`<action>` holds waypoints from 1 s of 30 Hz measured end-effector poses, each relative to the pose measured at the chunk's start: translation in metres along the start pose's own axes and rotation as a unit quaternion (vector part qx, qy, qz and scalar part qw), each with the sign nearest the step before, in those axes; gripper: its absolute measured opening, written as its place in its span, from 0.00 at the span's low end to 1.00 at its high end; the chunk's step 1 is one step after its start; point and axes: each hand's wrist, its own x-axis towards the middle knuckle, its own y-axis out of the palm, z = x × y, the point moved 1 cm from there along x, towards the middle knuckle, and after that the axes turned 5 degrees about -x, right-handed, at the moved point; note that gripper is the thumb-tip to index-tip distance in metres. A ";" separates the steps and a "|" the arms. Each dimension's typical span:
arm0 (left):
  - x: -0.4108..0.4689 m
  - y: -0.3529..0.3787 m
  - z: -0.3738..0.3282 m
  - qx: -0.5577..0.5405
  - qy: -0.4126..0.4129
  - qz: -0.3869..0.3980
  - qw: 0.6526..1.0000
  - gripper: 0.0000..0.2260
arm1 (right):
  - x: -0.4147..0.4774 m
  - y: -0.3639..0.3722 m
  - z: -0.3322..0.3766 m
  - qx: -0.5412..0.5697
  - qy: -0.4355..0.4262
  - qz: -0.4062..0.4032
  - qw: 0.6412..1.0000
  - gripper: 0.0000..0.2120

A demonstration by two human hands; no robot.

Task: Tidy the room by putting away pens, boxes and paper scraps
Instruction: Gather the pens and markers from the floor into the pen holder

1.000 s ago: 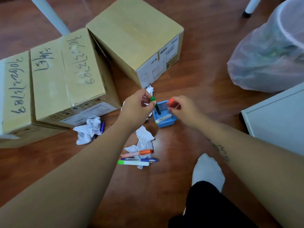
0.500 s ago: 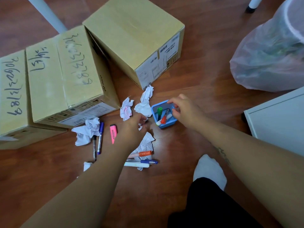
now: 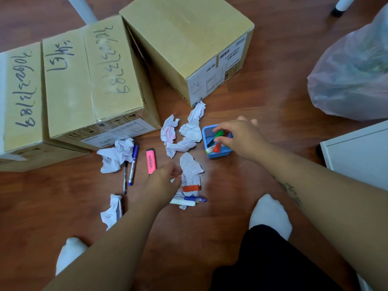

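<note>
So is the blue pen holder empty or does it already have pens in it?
Not empty. The blue pen holder stands upright with a green-capped marker and an orange pen in it; the right hand rests over it.

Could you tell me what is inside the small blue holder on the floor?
The blue holder contains a green-capped marker, an orange one and a white-tipped one. The right hand covers its far side, hiding anything beneath it.

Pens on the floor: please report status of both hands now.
Left hand open, above the orange pen. Right hand on the blue holder, pens inside. Pink highlighter and paper scraps on the floor.
</note>
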 end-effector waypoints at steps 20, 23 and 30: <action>-0.006 0.026 0.023 0.116 0.099 0.089 0.984 0.11 | -0.022 0.021 0.058 -0.075 -0.231 -0.092 0.966 0.09; -0.003 0.026 0.025 0.084 0.094 0.078 0.989 0.07 | -0.030 0.033 0.074 -0.065 -0.195 -0.069 0.976 0.09; -0.003 0.002 0.037 -0.002 0.072 -0.005 0.997 0.04 | -0.048 0.078 0.071 0.054 0.002 0.051 0.997 0.05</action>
